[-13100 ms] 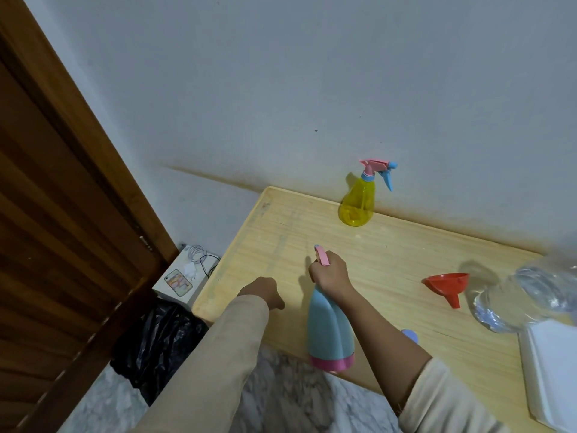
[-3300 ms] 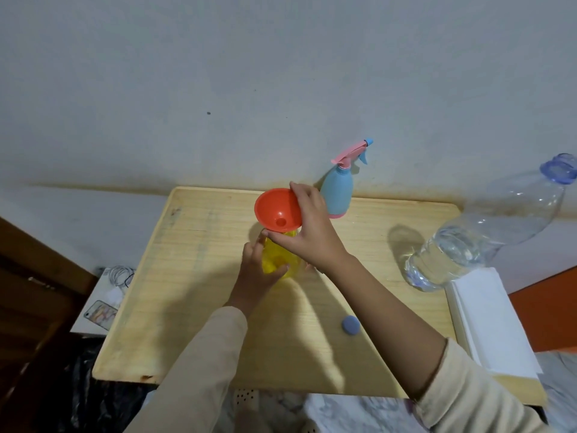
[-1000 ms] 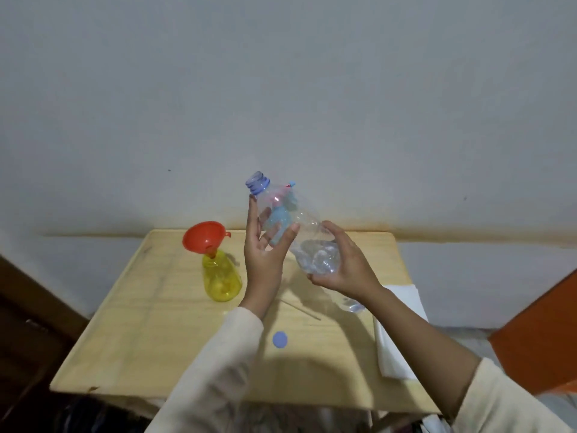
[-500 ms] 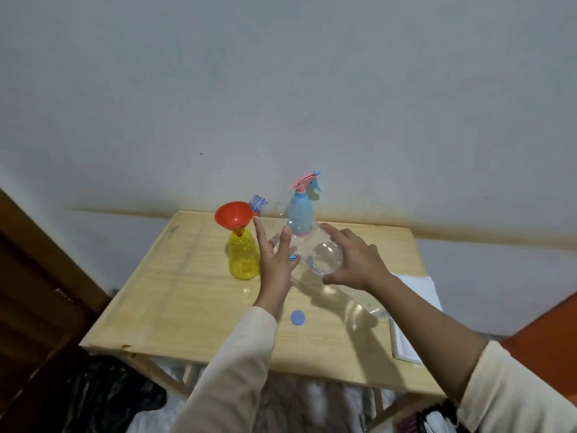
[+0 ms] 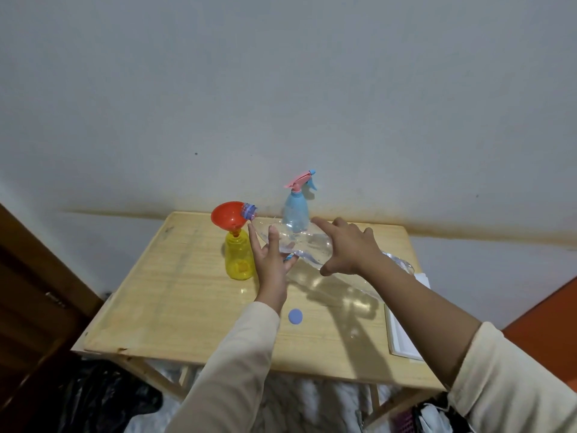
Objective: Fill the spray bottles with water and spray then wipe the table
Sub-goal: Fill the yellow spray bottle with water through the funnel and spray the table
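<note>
The light wooden table (image 5: 175,295) stands against the wall, so nothing can roll off the back. Most of its top is bare, which leaves room to spray and wipe later.

Above it, the big clear plastic water bottle (image 5: 299,245) is tipped over on its side, with its blue open neck poking into the funnel. It is held this way so the water can run out of the neck. Some water sits low in the bottle's belly.

It takes 2 hands because the bottle is large and floppy. The right hand (image 5: 346,248) wraps over the top of the fat part, fingers and thumb closed on it. The left hand (image 5: 270,260) cups the thin end from below, fingers spread but pressed on the plastic (it looks like it steers the neck).

The white flat pad (image 5: 402,332) lies at the right edge, out of the way.

The light blue spray bottle with a pink trigger (image 5: 295,214) stands at the back by the wall with its top on, so I think it is done.

The small yellow see-through spray bottle (image 5: 239,254) stands open, just left of the left hand. The red plastic funnel (image 5: 226,215) sits in its mouth to catch the water, since that mouth is narrow.

The little round blue cap (image 5: 295,316) lies near the front, waiting to go back on.
</note>
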The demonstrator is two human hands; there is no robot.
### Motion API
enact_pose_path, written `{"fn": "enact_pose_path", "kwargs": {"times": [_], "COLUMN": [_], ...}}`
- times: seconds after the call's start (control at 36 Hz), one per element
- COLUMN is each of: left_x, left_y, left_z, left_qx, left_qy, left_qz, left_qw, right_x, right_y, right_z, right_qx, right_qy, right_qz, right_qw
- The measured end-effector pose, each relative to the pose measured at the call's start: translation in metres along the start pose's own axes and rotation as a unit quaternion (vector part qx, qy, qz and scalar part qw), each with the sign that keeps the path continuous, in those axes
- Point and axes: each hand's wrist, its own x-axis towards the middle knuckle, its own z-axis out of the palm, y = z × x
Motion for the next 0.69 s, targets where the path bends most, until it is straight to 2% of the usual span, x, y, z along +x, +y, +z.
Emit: {"fn": "enact_pose_path", "kwargs": {"times": [0.25,0.69], "left_x": [0.007,0.008], "left_y": [0.001,0.003], "left_z": [0.005,0.006], "left_qx": [-0.013,-0.063], "left_qy": [0.001,0.04], "left_qz": [0.006,-0.051], "left_qw": [1.0,0.996], "right_x": [0.004,0.013], "right_y": [-0.004,-0.011], "right_z": [-0.014,-0.026], "right_qx": [-0.03,-0.081], "right_qy": [-0.005,-0.017], "right_qz": [0.004,0.001], "right_qw": [1.0,0.997]}}
